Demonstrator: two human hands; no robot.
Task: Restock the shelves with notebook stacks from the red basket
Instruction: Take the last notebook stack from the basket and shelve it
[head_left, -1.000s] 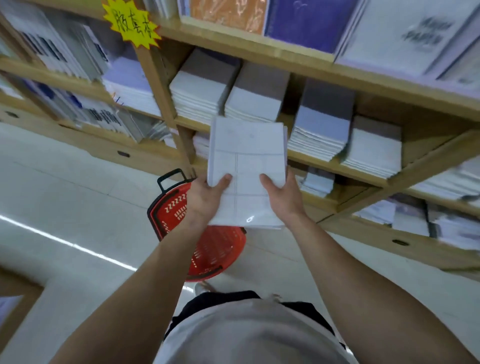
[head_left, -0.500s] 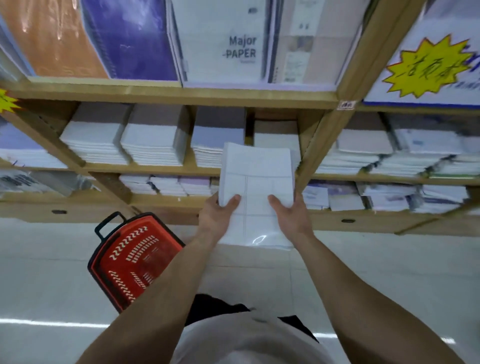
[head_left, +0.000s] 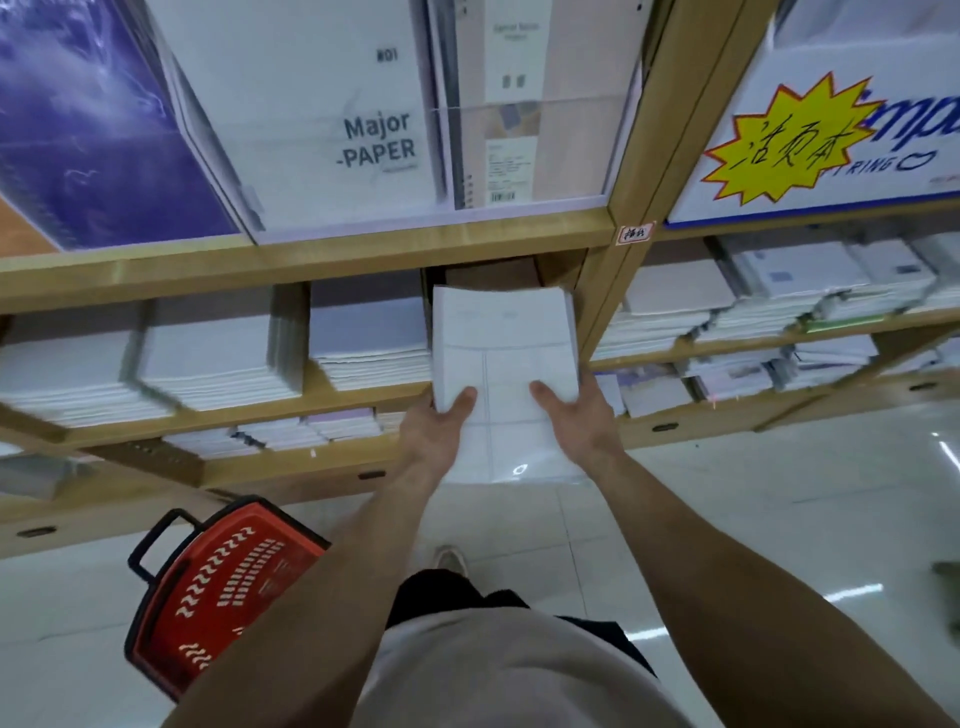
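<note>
Entering shelf gap (head_left: 498, 273): notebook stack (head_left: 506, 343), both hands.

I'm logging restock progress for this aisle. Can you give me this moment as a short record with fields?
held item: notebook stack, wrapped in clear plastic
left hand: grips the stack's near left edge, thumb on top
right hand: grips the near right edge, thumb on top
target: gap at the right end of the middle shelf, beside the wooden upright
progress: far end of the stack at the gap, near end overhanging the floor
red basket: on the floor, lower left
</note>
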